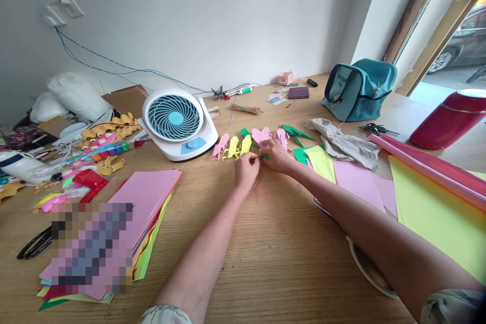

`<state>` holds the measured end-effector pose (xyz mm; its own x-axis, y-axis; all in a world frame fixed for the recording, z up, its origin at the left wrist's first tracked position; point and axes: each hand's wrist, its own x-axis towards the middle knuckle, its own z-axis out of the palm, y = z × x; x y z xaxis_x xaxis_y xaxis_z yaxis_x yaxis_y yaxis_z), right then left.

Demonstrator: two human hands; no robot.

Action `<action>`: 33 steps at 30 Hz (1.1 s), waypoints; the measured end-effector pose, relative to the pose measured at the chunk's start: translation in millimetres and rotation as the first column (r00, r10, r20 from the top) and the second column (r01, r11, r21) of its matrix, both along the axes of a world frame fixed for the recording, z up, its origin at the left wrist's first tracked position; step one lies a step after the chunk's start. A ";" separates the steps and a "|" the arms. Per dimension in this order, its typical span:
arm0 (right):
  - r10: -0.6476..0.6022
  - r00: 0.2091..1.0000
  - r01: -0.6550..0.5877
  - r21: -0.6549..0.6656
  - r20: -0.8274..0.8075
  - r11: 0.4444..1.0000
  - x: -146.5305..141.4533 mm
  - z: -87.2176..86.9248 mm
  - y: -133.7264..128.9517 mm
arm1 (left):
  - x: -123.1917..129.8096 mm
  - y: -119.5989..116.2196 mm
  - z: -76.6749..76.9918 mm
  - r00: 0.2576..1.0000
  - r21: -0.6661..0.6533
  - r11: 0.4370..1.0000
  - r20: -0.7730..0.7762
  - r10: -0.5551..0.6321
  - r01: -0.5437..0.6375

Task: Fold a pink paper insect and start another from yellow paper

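Both hands meet at the middle of the wooden table. My left hand (247,168) is closed in a pinch at one end of a small green paper piece (265,157). Beside it, my right hand (276,156) has its fingers bent round the other side of that piece. Just beyond the hands lies a row of folded paper figures: a pink one (220,146), yellow ones (233,147), more pink ones (261,134) and a green one (297,133). The right fingers partly cover the pink figures.
A white and blue fan (175,117) stands left of the figures. Coloured paper (146,187) is stacked at the left front. Yellow (322,161) and pink sheets, a grey cloth (337,140), a teal bag (359,92) and a red bottle (446,120) are on the right.
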<state>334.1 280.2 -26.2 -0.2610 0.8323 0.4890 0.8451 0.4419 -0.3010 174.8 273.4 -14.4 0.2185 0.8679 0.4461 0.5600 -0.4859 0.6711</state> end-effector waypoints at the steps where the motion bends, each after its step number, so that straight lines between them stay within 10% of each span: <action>1: -0.011 1.000 0.011 -0.003 0.002 1.000 0.1 0.1 -0.7 | -0.1 0.6 -0.3 1.000 -0.017 1.000 0.016 -0.004 0.004; 23: -0.027 0.998 0.029 -0.041 0.049 0.999 -3.1 6.6 -10.5 | -3.6 -3.8 -0.7 0.917 0.135 0.982 -0.392 -0.070 0.133; 33: -0.011 1.000 0.011 -0.005 0.022 1.000 -2.8 6.7 -8.4 | 0.2 4.6 -4.1 0.996 -0.135 0.987 -0.011 -0.088 0.086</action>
<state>331.3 271.8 -19.5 -0.2627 0.8377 0.4789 0.8564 0.4311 -0.2843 175.0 278.0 -18.5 0.3023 0.8972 0.3219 0.5315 -0.4390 0.7244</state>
